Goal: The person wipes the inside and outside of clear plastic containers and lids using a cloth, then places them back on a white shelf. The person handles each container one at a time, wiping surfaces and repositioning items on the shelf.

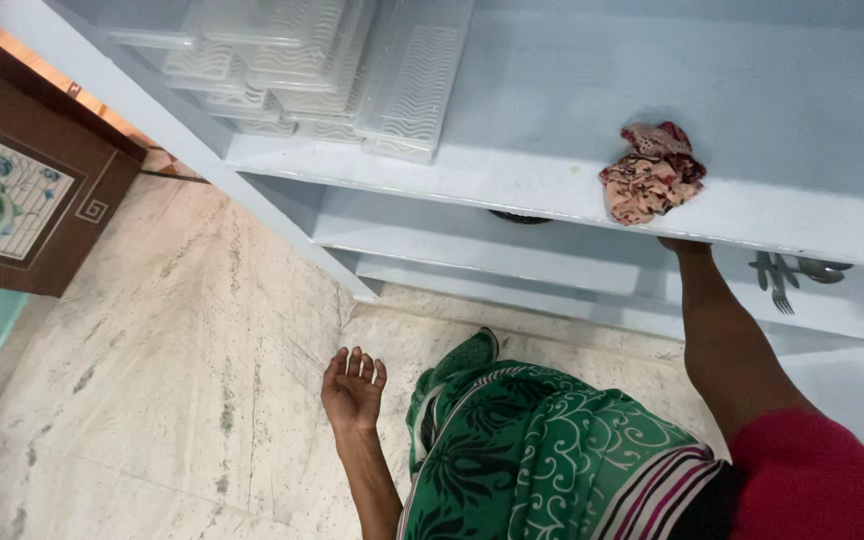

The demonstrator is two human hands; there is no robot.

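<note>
Right hand (pixel 680 243) reaches under the shelf (pixel 512 185) edge below the crumpled cloth (pixel 652 172), grip hidden; left hand (pixel 352 388) hangs spread, empty; steady reaching avoids knocking the cloth

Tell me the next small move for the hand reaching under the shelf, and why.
Probably draw the right arm back out, so that the hand shows. It reaches up under the pale blue shelf, just below the crumpled cloth, and the shelf edge hides the hand, so its grip cannot be judged. The left hand hangs open and empty over the marble floor.
</note>
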